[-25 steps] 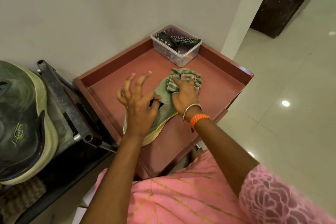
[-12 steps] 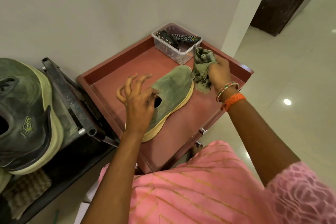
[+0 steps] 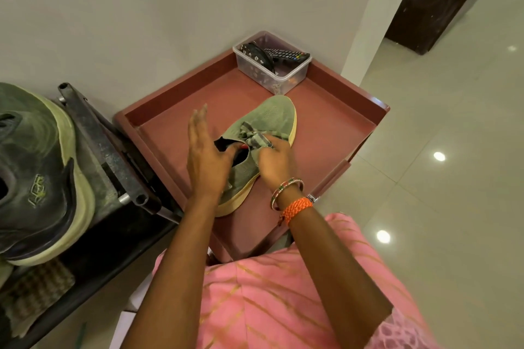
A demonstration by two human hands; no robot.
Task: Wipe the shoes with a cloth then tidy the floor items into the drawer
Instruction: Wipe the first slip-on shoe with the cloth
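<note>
Right hand (image 3: 273, 160) presses cloth (image 3: 255, 139) onto shoe (image 3: 266, 116).

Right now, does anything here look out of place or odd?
One thing: a second, darker green shoe sits tipped on the black rack at left, away from the green shoe being wiped with the cloth on the red tray. Nothing looks spilled or damaged.
</note>
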